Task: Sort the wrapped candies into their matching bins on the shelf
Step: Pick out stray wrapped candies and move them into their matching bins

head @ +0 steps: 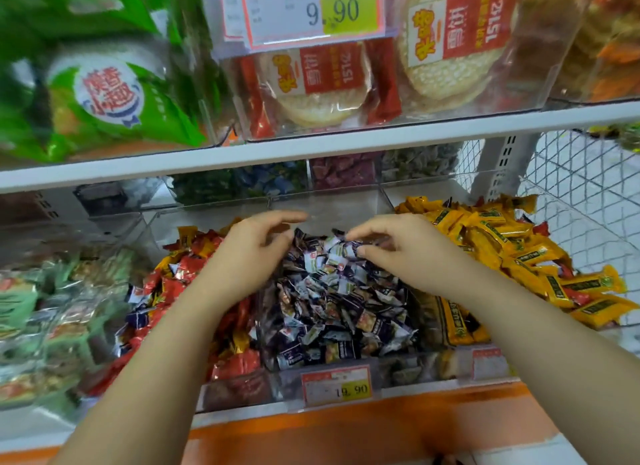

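Head view: both hands over the middle bin of the shelf, hunting strays

Red and orange candies (188, 269) fill the left compartment, a few purple wrappers (138, 317) mixed in; the left hand (252, 253), grip apart and empty, hovers over the dark purple candies (332, 302) in the middle bin (391, 371); the right hand (405, 253) curls its fingertips onto a pale wrapper, clamped or merely touching cannot be told; yellow candies (502, 250) lie rightmost. Advisable: pinch one stray, lift it clear, check its colour before release

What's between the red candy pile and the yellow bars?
Head view: between the red candy pile and yellow bars sits a clear bin heaped with dark purple-and-white wrapped candies.
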A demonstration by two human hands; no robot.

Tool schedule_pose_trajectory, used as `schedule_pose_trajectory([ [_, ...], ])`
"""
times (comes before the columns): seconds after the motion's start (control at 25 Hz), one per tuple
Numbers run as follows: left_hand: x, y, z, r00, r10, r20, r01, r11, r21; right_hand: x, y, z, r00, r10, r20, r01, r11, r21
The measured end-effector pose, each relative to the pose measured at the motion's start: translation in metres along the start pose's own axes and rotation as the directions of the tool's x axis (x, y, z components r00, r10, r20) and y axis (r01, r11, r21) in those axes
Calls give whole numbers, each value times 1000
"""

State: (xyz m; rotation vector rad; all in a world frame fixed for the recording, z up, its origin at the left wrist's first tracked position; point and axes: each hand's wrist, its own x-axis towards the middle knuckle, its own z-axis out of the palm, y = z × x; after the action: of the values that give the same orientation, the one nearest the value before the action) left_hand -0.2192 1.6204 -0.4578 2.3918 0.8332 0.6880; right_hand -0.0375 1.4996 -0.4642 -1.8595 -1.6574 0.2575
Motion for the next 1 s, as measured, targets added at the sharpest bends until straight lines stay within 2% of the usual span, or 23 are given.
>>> schedule_pose_trajectory([
  [0.08, -10, -20, -3, 997, -35, -64, 37, 999, 28, 22, -3, 16, 991, 30, 127, -24, 999, -48],
  [0.2, -15, -43, 7, 999, -33, -36, 32, 999, -19, 67, 3, 48, 945, 106, 310, -76, 991, -108],
  [0.36, -10, -53, 3, 1000, 22, -21, -23, 999, -24, 114, 5, 86, 878, 122, 462, -18, 975, -222],
  [0.48, -9, -55, 1, 999, 48, 18, -47, 999, -26, 125, 12, 94, 804, 185, 565, -59, 970, -235],
  [0.56, -11, -56, 2, 998, 60, 27, -58, 997, -43, 123, 21, 89, 757, 254, 601, -116, 959, -259],
  [0.6, -10, -56, 2, 998, 60, 30, -59, 997, -47, 120, 27, 86, 732, 305, 610, -118, 938, -327],
  [0.72, -10, -56, 2, 998, 51, 47, -49, 998, -48, 106, 32, 78, 668, 387, 636, -65, 881, -469],
  [0.88, -12, -54, 2, 998, 39, 56, -35, 997, -73, 92, 25, 61, 627, 444, 639, -154, 876, -457],
  [1.0, -12, -54, 3, 997, 45, 61, -41, 996, -78, 82, 20, 44, 611, 450, 652, -161, 876, -454],
])
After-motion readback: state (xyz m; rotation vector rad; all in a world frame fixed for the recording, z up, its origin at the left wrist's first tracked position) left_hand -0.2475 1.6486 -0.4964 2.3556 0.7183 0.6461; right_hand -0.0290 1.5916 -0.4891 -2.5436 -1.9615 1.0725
